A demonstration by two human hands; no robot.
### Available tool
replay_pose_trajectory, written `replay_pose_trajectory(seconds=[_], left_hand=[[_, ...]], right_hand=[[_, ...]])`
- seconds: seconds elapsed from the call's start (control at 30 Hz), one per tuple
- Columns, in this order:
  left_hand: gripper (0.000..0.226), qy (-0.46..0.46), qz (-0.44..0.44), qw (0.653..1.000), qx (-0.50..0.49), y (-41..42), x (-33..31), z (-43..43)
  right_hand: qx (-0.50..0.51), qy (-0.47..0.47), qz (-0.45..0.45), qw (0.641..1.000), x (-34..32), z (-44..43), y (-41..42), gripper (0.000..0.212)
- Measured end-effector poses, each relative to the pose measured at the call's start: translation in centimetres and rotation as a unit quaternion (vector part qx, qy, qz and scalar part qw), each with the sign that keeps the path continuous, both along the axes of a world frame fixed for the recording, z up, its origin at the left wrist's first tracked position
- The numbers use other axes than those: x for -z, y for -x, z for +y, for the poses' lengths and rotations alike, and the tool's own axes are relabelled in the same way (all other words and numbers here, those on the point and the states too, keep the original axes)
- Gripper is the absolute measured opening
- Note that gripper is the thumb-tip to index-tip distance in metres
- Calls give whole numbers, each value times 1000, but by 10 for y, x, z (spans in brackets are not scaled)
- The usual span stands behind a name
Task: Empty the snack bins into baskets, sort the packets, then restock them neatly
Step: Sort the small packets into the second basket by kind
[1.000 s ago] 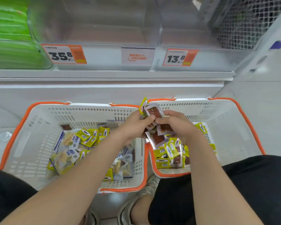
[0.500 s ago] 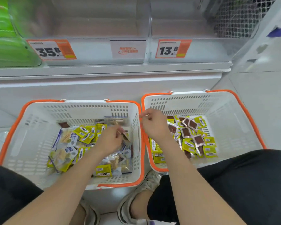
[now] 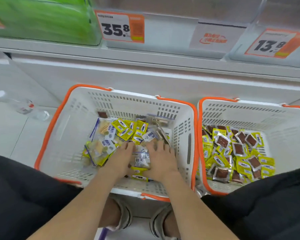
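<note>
- Head camera: both hands are now down in the left basket (image 3: 73, 135), in the centre of the frame. Half a second ago only the left hand (image 3: 121, 158) was there, and the right hand (image 3: 160, 156) hung over the rim between the two baskets.
- A second ago the two hands held a bunch of yellow-and-brown packets (image 3: 235, 153) together. That kind now lies loose in the right basket (image 3: 249, 115), at the right edge of the frame, and no hand touches it.
- The view has swung since then, so the baskets sit further right and the shelf edge slopes down to the right.
- Both hands lie palm down with fingers spread wide on the mixed packets (image 3: 126, 130), fingertips pointing to the top of the frame. Neither plainly grips anything.
- Between the hands lies a clear packet (image 3: 140, 160), barcode up, its long axis running top to bottom of the frame.
- Just below it a yellow packet (image 3: 139, 177) lies crosswise, long axis left to right.
- The rest of the heap points every way, flat or slightly tilted.
- Along the top of the frame are the 35.8 price tag (image 3: 121, 28), the 13.8 price tag (image 3: 270, 44) and, upper left, green packs (image 3: 42, 19).
- A bottle (image 3: 24, 106) lies on the floor at the left.
</note>
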State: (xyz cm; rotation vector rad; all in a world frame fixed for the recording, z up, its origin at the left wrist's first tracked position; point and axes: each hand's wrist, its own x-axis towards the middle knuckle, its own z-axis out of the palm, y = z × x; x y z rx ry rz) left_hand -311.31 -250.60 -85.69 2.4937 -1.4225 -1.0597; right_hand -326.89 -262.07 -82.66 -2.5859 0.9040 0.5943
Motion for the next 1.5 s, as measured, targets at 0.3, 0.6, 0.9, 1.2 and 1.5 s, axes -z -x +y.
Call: replay_pose_trajectory(seconds=[0.3,0.6,0.9,1.2,1.5], left_hand=[[44,51,42,974,-219,-28,-7,-18],[54,66,-20,988,-137,-64,9,-42],[41,26,-29,998,-41,-94,43,-62],[94,19,-46,999,4,-97,49,-85],[101,-41,-78,996,33,-94,55,-89]], right_hand=[[-154,63,-38,985,24,12,-6,67],[52,-78,-228,969,7,-1,-29,10],[72,-92,-207,971,7,-63,-105,29],[-12,29,1,1000,46,-59,-113,93],[-38,158,-11,987,55,-46,-119,100]])
